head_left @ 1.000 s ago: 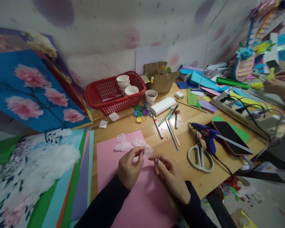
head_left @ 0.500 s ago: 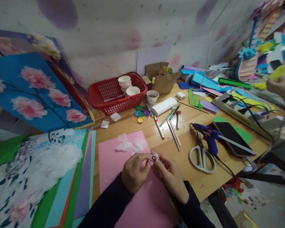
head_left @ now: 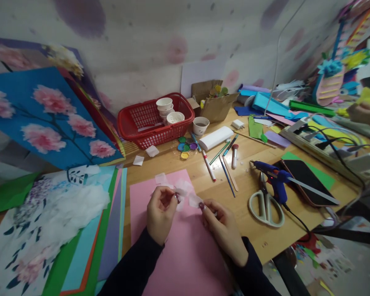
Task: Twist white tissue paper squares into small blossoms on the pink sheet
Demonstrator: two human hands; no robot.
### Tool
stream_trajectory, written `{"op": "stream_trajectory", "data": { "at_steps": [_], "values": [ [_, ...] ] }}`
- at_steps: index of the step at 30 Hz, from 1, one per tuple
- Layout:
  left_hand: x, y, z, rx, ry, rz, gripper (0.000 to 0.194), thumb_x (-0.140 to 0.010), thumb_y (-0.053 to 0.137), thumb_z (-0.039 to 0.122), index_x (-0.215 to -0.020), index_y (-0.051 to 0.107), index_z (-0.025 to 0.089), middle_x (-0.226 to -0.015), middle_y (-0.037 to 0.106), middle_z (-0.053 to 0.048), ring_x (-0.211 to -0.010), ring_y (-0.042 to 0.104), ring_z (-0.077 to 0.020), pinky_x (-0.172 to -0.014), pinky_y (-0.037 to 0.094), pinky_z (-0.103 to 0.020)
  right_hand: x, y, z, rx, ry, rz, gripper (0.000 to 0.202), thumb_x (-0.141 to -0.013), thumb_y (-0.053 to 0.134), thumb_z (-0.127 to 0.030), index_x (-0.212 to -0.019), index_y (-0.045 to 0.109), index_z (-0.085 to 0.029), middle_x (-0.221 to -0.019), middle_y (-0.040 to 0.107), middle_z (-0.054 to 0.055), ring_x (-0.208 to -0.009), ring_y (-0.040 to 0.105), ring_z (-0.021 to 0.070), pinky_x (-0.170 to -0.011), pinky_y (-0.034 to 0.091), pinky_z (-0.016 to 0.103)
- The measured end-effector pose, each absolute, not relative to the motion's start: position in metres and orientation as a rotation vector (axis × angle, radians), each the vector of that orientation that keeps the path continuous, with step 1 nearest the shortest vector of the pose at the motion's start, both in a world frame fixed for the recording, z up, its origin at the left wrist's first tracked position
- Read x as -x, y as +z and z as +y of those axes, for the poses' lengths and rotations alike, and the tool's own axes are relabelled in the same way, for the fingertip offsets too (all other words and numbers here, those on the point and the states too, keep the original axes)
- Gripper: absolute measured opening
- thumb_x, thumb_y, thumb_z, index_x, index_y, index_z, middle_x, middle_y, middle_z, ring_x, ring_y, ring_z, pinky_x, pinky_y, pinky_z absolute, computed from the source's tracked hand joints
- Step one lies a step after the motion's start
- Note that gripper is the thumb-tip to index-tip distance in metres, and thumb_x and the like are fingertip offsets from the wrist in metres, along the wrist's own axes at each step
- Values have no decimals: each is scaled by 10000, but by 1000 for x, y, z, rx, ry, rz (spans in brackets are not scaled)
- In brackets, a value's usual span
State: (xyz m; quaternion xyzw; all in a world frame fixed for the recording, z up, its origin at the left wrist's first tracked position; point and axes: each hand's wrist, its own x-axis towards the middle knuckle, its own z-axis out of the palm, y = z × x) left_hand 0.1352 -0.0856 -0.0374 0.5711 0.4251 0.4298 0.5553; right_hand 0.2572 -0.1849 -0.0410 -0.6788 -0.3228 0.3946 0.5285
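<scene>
Over a pink sheet (head_left: 185, 242), my left hand (head_left: 162, 209) pinches a small piece of thin white tissue (head_left: 181, 191) between thumb and forefinger. To its right, my right hand (head_left: 220, 224) grips another pale tissue piece (head_left: 195, 200) by its edge, thumb against fingers. The two hands are apart. More white tissue squares (head_left: 160, 178) lie at the top of the pink sheet, partly hidden behind my left hand.
A red basket (head_left: 169, 133) with paper cups stands at the back. Scissors (head_left: 267, 209), a glue gun (head_left: 273, 176) and a phone (head_left: 308, 181) lie right. Coloured sheets (head_left: 109, 238) lie left. Another person's hand (head_left: 365, 115) holds yellow paper at far right.
My hands were together over one small bunch of tissue; now they are apart, my left hand further left, each with a tissue piece. The view has shifted slightly.
</scene>
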Motion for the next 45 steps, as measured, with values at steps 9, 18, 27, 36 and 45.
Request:
{"op": "stream_trajectory", "data": {
  "at_steps": [9, 18, 27, 36, 45],
  "values": [
    [-96, -49, -53, -1829, 860, 1295, 112, -698, 546, 131, -769, 620, 174, -781, 599, -21, -606, 561, -123, -552, 494, -234, -262, -36, -172, 1771, 981, -976, 273, -838, 528, -402, -780, 628, -155, -570, 538, -10, -520, 489, 129, -498, 350, 238],
    [-115, -34, -77, -2176, 1045, 892, 123, -795, 565, 89, -850, 626, 181, -823, 615, -32, -790, 573, -156, -682, 479, -263, -272, -37, -162, 1004, 1221, -278, 406, -792, 573, -553, -1006, 591, -208, -716, 618, 11, -590, 565, 126, -527, 430, 225],
    [-138, -46, -92, -2129, 935, 805, 178, -734, 663, 103, -896, 662, 178, -867, 576, -53, -845, 553, -189, -771, 460, -321, -264, -33, -166, 769, 1545, -332, 532, -787, 544, -612, -1200, 536, -275, -1122, 653, 96, -1093, 570, 246, -943, 383, 428],
    [-125, -49, -90, -1909, 976, 864, 95, -776, 638, 119, -702, 603, 166, -677, 607, 2, -625, 519, -116, -589, 410, -222, -266, -46, -173, 953, 1537, -484, 306, -763, 707, -297, -1047, 616, -228, -976, 687, 56, -885, 650, 180, -855, 476, 372],
    [-127, -51, -92, -1743, 896, 754, 174, -783, 634, 178, -957, 640, 166, -848, 649, -46, -689, 566, -134, -623, 459, -249, -265, -41, -170, 1225, 1260, -605, 202, -734, 724, -349, -805, 667, -169, -726, 666, 22, -649, 589, 128, -678, 481, 270]
  ]
}}
